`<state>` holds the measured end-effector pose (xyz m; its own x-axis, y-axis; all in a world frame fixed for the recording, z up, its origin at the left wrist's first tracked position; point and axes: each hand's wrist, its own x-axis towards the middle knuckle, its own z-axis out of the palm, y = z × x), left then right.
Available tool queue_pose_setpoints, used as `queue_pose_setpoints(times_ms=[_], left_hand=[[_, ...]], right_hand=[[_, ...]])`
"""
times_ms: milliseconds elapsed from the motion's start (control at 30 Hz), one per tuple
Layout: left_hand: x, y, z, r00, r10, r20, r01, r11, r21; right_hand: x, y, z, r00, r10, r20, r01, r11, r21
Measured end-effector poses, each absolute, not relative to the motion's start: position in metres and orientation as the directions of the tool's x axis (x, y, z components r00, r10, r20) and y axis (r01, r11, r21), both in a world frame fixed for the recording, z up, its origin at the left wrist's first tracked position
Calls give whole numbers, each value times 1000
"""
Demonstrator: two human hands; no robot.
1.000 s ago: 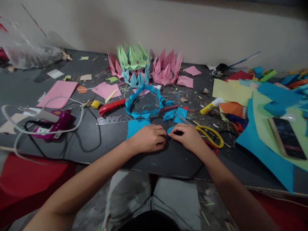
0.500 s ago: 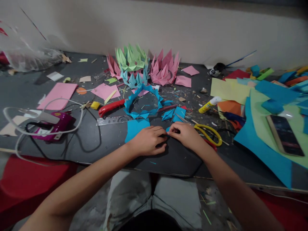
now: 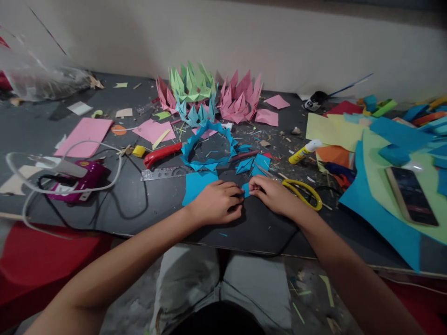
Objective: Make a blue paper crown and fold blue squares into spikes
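Observation:
A small piece of blue paper lies between my two hands, partly hidden by the fingers. My left hand rests on the dark table with its fingers curled at the left edge of that piece. From the other side my right hand pinches it between thumb and fingers. A larger blue paper square sticks out behind my left hand. Just beyond stands a ring of folded blue paper. Folded blue points and scissors with yellow handles lie close to my right hand.
Green and pink paper crowns stand by the wall. A red-handled cutter, metal ruler and purple device with cables are left. Right are a glue stick, a phone and coloured paper sheets.
My right hand has shifted slightly to the right, and more of the small blue paper shows between the hands. My left hand stays almost in place.

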<state>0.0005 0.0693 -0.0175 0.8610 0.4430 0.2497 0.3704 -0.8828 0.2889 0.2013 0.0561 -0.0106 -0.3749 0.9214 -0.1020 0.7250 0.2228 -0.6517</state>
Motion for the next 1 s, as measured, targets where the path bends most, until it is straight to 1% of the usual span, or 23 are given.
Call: queue_pose_setpoints(times_ms=[267,400,467,533,600,667,733,833,933,1000], left_hand=[[0,72,-16,851,465,243,373,-862,344],[4,78,-18,832,513,212,394,-815,426],[6,81,-19,820,533,209,389,-787,479],[6,84,-18,806,543,236,370,-773,515],[2,87,-13,786,558,267,370,-770,520],[-7,91,-5,764,594,254,423,-757,497],[-20,95,4,736,653,179,526,-717,457],[-38,100,16,666,744,54,665,-626,408],[-47,101,18,667,745,-17,692,-611,384],[-49,101,15,688,725,-40,685,-630,365]], right_hand=[[207,58,-9,-383,913,-140,655,161,-738],[215,61,-12,-376,908,-185,569,69,-819],[218,62,-14,-361,915,-179,505,30,-863],[218,60,-15,-330,930,-160,481,20,-877],[215,57,-14,-304,944,-130,535,56,-843],[210,54,-11,-313,945,-92,621,131,-773],[205,51,-10,-355,933,-62,671,209,-711],[202,49,-8,-415,908,-49,682,275,-678],[201,49,-6,-419,907,-35,685,290,-668],[201,49,-4,-381,925,1,695,287,-659]])
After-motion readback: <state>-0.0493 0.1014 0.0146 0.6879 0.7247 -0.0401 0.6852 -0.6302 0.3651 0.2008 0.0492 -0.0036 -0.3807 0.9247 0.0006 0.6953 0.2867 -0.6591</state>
